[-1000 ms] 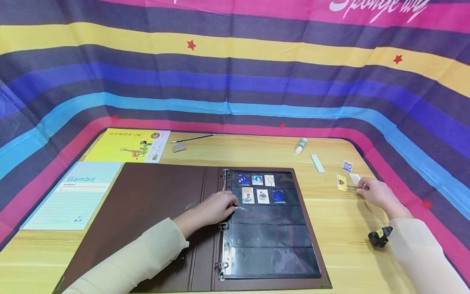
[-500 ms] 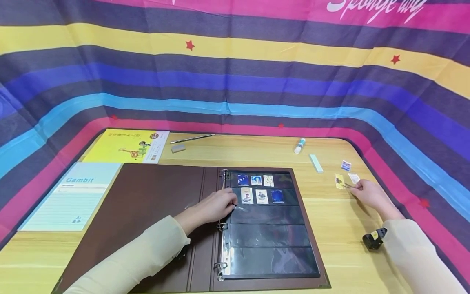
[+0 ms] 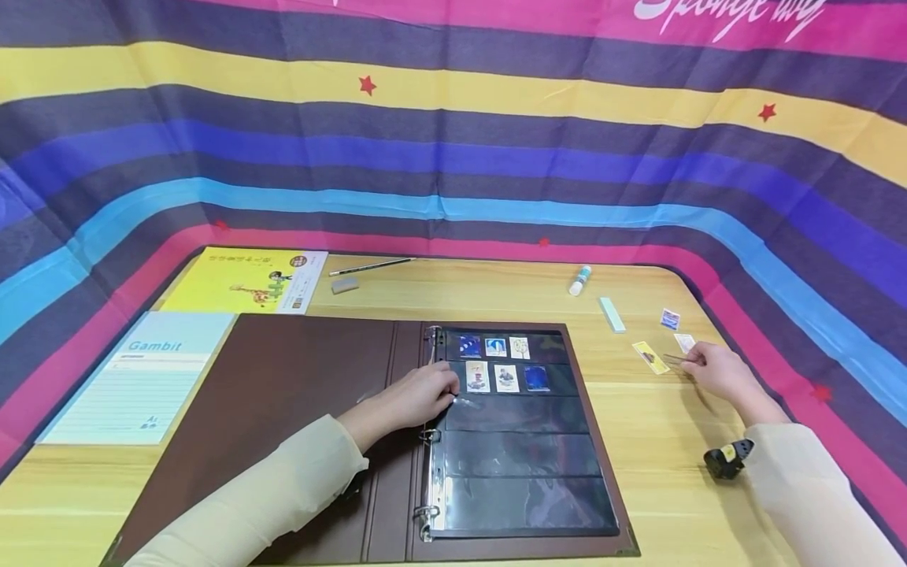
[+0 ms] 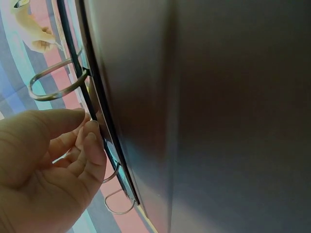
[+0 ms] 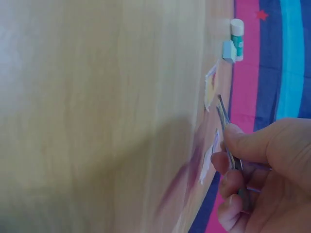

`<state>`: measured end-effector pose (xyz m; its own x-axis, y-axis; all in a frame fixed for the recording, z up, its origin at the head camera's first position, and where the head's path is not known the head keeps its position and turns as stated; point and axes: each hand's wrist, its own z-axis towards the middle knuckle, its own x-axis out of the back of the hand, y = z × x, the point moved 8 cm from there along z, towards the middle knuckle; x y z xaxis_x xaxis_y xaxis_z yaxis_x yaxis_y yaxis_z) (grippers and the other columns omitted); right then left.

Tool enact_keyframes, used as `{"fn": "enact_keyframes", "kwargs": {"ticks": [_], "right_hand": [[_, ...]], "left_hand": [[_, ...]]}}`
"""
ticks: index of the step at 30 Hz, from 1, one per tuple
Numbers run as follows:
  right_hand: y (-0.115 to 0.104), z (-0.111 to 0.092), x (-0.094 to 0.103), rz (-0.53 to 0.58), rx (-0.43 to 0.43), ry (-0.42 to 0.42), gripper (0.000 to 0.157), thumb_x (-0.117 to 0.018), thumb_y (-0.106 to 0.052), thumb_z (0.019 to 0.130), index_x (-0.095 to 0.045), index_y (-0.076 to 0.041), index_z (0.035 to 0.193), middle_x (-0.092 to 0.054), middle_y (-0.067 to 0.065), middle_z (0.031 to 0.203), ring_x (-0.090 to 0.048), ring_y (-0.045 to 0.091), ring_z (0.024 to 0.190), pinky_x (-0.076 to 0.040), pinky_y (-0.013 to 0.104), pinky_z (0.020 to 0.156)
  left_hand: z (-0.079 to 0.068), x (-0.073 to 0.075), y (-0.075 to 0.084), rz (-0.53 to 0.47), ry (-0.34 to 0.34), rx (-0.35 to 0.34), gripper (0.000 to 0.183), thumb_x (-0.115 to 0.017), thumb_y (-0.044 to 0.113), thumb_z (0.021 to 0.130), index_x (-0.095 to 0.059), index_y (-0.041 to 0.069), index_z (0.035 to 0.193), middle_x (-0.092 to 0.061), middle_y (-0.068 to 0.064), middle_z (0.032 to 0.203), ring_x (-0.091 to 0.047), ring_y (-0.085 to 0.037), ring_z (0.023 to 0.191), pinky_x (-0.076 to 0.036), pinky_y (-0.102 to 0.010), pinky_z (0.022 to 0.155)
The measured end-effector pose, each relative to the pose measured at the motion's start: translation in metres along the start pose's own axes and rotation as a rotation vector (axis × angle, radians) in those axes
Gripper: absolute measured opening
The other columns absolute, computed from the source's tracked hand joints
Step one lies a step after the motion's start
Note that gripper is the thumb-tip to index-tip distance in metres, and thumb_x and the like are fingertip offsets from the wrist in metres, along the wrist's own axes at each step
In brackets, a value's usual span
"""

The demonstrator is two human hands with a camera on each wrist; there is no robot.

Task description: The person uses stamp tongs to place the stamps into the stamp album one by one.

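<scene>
A brown ring binder lies open, with a black stamp page on its right side. Two rows of stamps fill the upper strips of that page. At the page's inner edge my left hand pinches the page between thumb and fingers. My right hand holds metal tweezers near the right side of the table. The tweezer tips, slightly apart, are right beside a yellow stamp lying slanted on the wood. A pale stamp lies by the right fingers, with a blue-purple stamp behind it.
A glue stick and a pale green block lie behind the loose stamps. At the back left are a yellow booklet, a Gambit notepad, a pencil and a grey eraser. A striped cloth surrounds the table.
The yellow stamp has turned to a slant and shifted slightly left, and the tweezer tips now sit off its right edge. The left hand has stayed at the page.
</scene>
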<state>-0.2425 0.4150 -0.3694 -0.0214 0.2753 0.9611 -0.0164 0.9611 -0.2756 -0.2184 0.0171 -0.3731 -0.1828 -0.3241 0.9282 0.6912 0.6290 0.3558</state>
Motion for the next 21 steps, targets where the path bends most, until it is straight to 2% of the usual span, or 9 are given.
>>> {"fn": "enact_keyframes", "kwargs": {"ticks": [8, 12, 21], "right_hand": [[0.002, -0.012, -0.007, 0.049, -0.024, -0.087, 0.02, -0.049, -0.019, 0.08, -0.047, -0.002, 0.069, -0.044, 0.004, 0.062, -0.038, 0.016, 0.054, -0.031, 0.029, 0.049], [0.001, -0.013, -0.008, 0.04, -0.034, -0.087, 0.019, -0.048, -0.017, 0.08, -0.045, -0.004, 0.067, -0.042, 0.002, 0.06, -0.036, 0.015, 0.053, -0.03, 0.028, 0.049], [0.001, -0.013, -0.008, 0.004, -0.04, -0.067, 0.017, -0.054, -0.02, 0.076, -0.051, -0.004, 0.069, -0.049, 0.005, 0.066, -0.042, 0.017, 0.058, -0.034, 0.031, 0.051]], "left_hand": [[0.0, 0.0, -0.001, -0.012, -0.008, 0.012, 0.007, -0.052, 0.008, 0.078, -0.058, 0.009, 0.081, -0.045, 0.003, 0.078, -0.043, -0.008, 0.066, -0.039, -0.02, 0.059], [0.0, 0.001, 0.0, -0.015, -0.006, 0.016, 0.007, -0.052, 0.008, 0.078, -0.057, 0.01, 0.081, -0.045, 0.003, 0.078, -0.043, -0.008, 0.067, -0.039, -0.021, 0.06], [0.001, -0.001, -0.002, -0.018, -0.018, 0.025, 0.007, -0.052, 0.008, 0.078, -0.057, 0.01, 0.082, -0.045, 0.003, 0.08, -0.043, -0.008, 0.068, -0.039, -0.021, 0.062]]}}
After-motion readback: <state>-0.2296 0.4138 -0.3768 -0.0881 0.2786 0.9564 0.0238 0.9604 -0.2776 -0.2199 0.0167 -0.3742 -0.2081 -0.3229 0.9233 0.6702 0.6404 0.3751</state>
